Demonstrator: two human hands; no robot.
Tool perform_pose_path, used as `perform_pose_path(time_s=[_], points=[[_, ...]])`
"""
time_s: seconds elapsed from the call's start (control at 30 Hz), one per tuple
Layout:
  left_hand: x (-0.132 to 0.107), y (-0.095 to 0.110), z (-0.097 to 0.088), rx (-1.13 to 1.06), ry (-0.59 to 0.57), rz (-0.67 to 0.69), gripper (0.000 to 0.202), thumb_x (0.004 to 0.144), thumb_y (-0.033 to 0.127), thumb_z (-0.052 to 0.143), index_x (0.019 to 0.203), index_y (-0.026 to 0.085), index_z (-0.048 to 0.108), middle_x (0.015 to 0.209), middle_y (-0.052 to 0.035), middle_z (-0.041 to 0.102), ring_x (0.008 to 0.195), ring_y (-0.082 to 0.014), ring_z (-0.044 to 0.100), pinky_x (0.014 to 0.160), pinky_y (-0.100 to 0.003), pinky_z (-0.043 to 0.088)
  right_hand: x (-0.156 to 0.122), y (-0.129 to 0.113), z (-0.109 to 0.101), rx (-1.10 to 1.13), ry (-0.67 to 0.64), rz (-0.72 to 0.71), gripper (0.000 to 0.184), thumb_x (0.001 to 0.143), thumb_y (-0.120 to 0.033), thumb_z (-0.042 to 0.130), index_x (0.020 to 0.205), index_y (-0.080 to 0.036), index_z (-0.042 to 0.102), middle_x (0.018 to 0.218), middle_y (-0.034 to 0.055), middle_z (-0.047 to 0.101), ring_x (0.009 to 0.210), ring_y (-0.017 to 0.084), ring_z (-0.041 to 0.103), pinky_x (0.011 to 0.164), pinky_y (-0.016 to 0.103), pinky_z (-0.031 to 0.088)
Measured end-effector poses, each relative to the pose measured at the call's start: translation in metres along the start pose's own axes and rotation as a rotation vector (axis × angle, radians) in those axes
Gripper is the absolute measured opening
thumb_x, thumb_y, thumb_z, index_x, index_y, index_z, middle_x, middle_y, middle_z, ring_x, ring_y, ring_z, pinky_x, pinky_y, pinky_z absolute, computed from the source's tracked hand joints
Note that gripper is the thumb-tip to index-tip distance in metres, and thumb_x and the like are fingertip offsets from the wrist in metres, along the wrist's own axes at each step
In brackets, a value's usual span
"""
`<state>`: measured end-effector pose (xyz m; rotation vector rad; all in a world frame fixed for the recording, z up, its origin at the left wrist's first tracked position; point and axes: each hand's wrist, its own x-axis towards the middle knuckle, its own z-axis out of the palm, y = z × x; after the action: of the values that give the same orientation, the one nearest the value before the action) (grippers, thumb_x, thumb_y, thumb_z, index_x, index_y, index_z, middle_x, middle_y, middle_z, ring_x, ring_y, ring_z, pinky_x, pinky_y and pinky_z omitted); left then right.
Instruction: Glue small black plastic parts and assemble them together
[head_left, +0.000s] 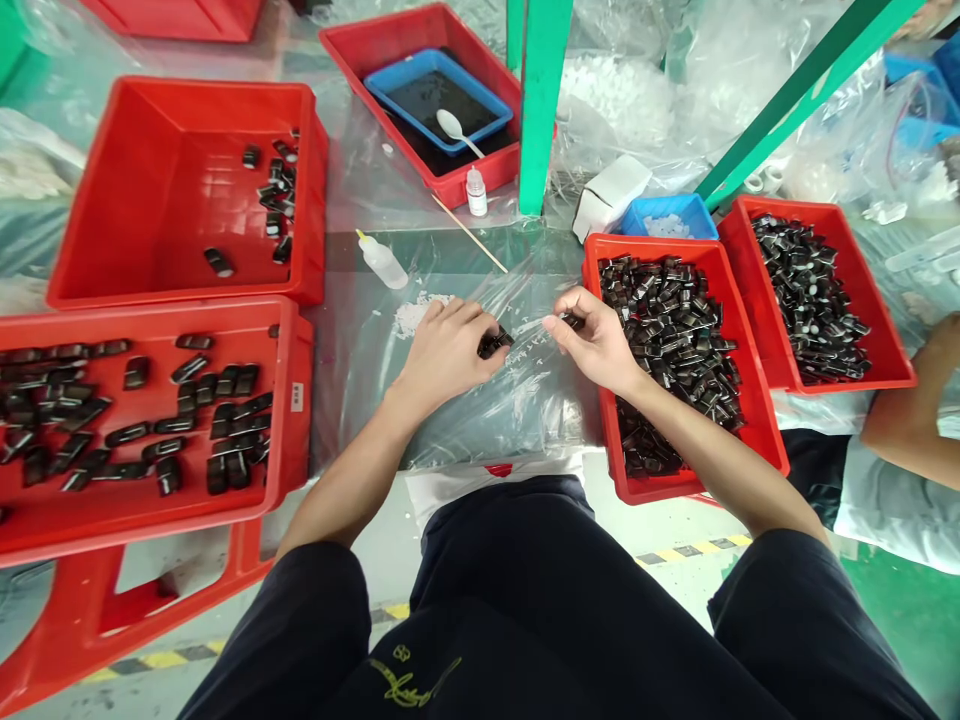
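Observation:
My left hand [452,352] is closed around small black glossy parts [495,343], whose ends stick out past the thumb. Across from it, my right hand [596,340] pinches another small black part [573,320] between thumb and fingers, just left of a full red bin. Both hands are over a plastic-covered table [465,425]. Small white pieces [420,314] are heaped beside my left hand, and more lie scattered between the hands. Fingers hide most of what each hand holds.
A red bin [772,470] full of black parts stands at right, another [904,375] beyond. Two red bins [319,190] with fewer parts are at left. A squeeze bottle [384,262], a thin stick [471,234] and a green post [541,110] are ahead. A co-worker's arm [919,410] shows far right.

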<state>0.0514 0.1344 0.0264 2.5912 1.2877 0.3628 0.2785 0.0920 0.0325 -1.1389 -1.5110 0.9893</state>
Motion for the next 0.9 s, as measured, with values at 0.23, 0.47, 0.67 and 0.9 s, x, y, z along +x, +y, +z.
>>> perform_pose_path(time_s=[0.23,0.47,0.67,0.9], points=[[-0.003,-0.036,-0.018,-0.045,-0.206,0.081,0.027,0.09,0.036,0.069,0.111,0.019,0.073,0.109,-0.0114,0.073,0.112,-0.0366,0.069,0.098,-0.049,0.049,-0.001,0.001,-0.001,0.088,-0.036,0.033,0.048,0.103,-0.07,0.058,0.087,-0.025,0.047,0.065,-0.0058,0.048,0.053,0.011,0.045,0.051,0.026,0.038],[0.0,-0.038,-0.009,-0.083,-0.272,0.094,0.024,0.092,0.033,0.065,0.109,0.018,0.072,0.108,-0.0125,0.074,0.111,-0.0366,0.07,0.1,-0.049,0.048,-0.001,0.003,-0.008,0.168,-0.082,0.101,0.034,0.105,-0.058,0.055,0.094,-0.025,0.049,0.066,-0.0087,0.038,0.047,0.009,0.036,0.045,0.025,0.031],[0.003,-0.038,-0.012,-0.176,-0.328,0.076,0.017,0.09,0.033,0.064,0.102,0.021,0.068,0.099,-0.0076,0.077,0.096,-0.0318,0.073,0.092,-0.043,0.048,-0.004,-0.003,-0.006,-0.1,-0.142,-0.001,0.013,0.099,-0.033,0.057,0.092,-0.022,0.057,0.066,-0.0066,0.042,0.057,0.011,0.039,0.058,0.027,0.035],[0.003,-0.027,-0.017,-0.341,-0.187,0.133,0.018,0.092,0.035,0.066,0.104,0.022,0.068,0.097,-0.0047,0.078,0.097,-0.0271,0.074,0.097,-0.042,0.048,-0.011,-0.007,0.003,-0.614,-0.28,-0.008,0.03,0.098,-0.037,0.07,0.124,-0.02,0.066,0.068,-0.0075,0.049,0.057,0.012,0.046,0.063,0.026,0.034]])
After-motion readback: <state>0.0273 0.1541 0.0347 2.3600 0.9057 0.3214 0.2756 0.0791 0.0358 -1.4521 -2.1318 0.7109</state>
